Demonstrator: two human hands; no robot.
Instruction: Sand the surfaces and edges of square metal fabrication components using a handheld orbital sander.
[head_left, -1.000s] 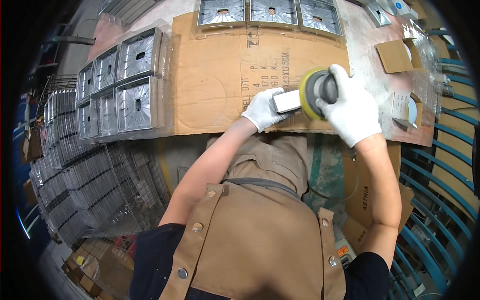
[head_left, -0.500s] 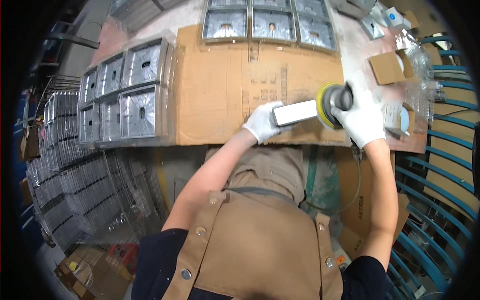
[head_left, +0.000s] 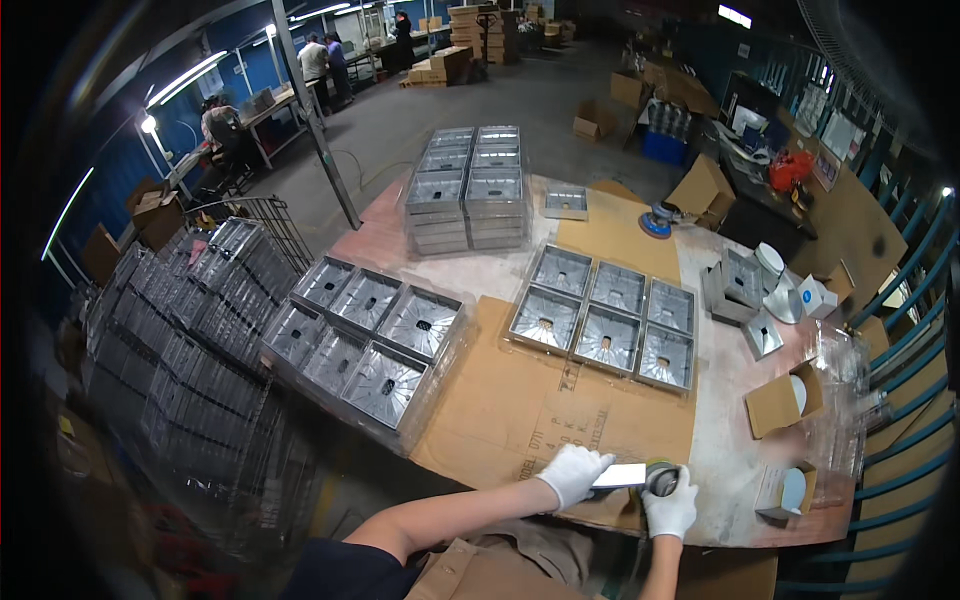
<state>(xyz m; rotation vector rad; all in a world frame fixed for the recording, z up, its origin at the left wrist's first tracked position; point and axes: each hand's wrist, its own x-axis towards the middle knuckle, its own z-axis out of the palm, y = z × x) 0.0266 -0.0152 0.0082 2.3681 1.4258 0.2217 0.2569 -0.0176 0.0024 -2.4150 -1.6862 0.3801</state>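
Note:
My left hand point(head_left: 578, 476), in a white glove, grips a pale, shiny box-shaped metal part point(head_left: 624, 475) above the near edge of the cardboard. To its right, my gloved right hand point(head_left: 673, 509) is wrapped round a round power sander point(head_left: 662, 481) with a dark body and a yellow-green rim. The sander sits against or very close to the part's right end; contact cannot be made out. Just beyond both hands lies the printed cardboard sheet point(head_left: 480, 400) that covers part of the table.
Square metal housings point(head_left: 608, 342) sit in clear trays ahead, with another tray group point(head_left: 390, 390) at left and a stack point(head_left: 466, 215) farther back. Another sander point(head_left: 657, 222) with a blue pad rests at the far edge. Open cartons point(head_left: 775, 408) stand right, beside blue rails point(head_left: 915, 455). People work far left.
The view has tilted up, so the workshop beyond the table now shows and my hands appear lower. Both hands keep hold of the metal part and the sander.

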